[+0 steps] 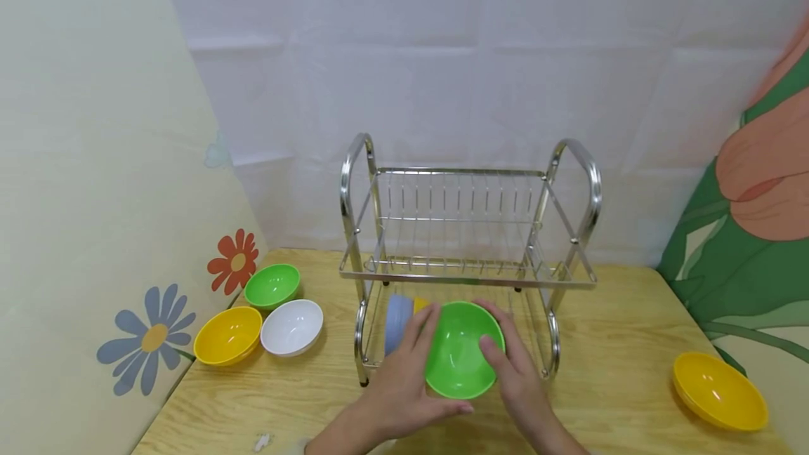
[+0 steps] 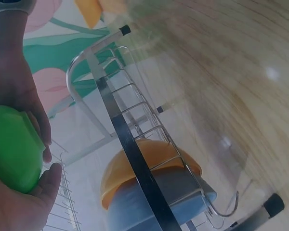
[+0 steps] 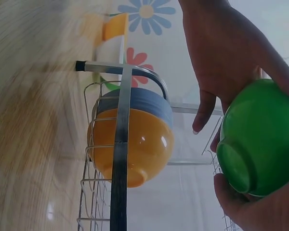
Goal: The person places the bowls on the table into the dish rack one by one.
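A green bowl (image 1: 464,350) is held in the air in front of the lower rack tier, its hollow side facing the head camera. My right hand (image 1: 518,374) grips its right side, thumb inside the rim and fingers behind. On the opposite side, my left hand (image 1: 404,385) lies along the bowl with fingers fairly straight and thumb stretched out below it. The right wrist view shows the bowl's foot. A two-tier metal dish rack (image 1: 468,278) stands behind the hands. On its lower tier a blue-grey bowl (image 3: 156,103) and an orange-yellow bowl (image 3: 135,144) sit tilted on edge, nested together.
At the table's left are another green bowl (image 1: 273,286), a yellow bowl (image 1: 227,335) and a white bowl (image 1: 292,328), set close together. A shallow yellow bowl (image 1: 719,392) lies near the right edge. A white cloth (image 1: 442,55) hangs behind the wooden table (image 1: 626,343).
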Tool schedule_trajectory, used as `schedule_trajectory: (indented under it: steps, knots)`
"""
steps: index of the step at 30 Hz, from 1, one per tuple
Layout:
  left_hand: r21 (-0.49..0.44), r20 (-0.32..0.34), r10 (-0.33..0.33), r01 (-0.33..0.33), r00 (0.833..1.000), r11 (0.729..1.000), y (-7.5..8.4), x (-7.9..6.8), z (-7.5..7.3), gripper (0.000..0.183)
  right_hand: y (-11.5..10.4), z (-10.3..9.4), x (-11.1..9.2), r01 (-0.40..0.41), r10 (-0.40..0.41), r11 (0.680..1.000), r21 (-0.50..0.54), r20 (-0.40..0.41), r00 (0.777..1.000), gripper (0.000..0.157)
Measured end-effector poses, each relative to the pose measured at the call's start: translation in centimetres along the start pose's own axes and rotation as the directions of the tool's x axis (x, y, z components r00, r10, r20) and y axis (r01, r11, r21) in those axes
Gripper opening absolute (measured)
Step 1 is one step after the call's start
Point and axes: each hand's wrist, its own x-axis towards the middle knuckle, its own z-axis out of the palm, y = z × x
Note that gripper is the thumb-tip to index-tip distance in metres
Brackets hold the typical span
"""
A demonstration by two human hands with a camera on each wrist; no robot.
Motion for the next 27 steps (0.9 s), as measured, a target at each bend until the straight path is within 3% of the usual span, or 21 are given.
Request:
schedule_trajectory:
  steps: [10, 15, 21, 24, 27]
  knots:
    - [0.082, 0.001, 0.000, 0.000, 1.000, 0.997, 0.5, 0.2, 0.4, 0.125, 0.4, 0.6, 0.2, -0.054, 0.054, 0.999, 0.010, -0.089, 0.994, 0.043]
    - [0.082, 0.036, -0.026, 0.023, 0.999, 0.996, 0.6, 0.1, 0.5, 0.125, 0.6, 0.7, 0.3, -0.033, 0.029, 0.999, -0.032, -0.110, 0.993, 0.040]
    - [0.095, 0.062, -0.014, 0.008, 0.998, 0.995, 0.5, -0.1, 0.1, 0.123, 0.5, 0.2, 0.7, 0.107, -0.126, 0.977, -0.184, -0.092, 0.988, 0.037]
    - [0.099, 0.015, 0.024, -0.025, 1.000, 0.995, 0.1, -0.3, -0.5, 0.115, 0.3, -0.4, 1.1, 0.159, -0.187, 0.946, -0.282, -0.077, 0.979, 0.037]
    - [0.107, -0.076, 0.087, -0.078, 0.993, 0.991, -0.7, -0.6, -1.4, 0.103, 0.1, -1.2, 1.6, 0.180, -0.215, 0.917, -0.356, -0.062, 0.975, 0.037]
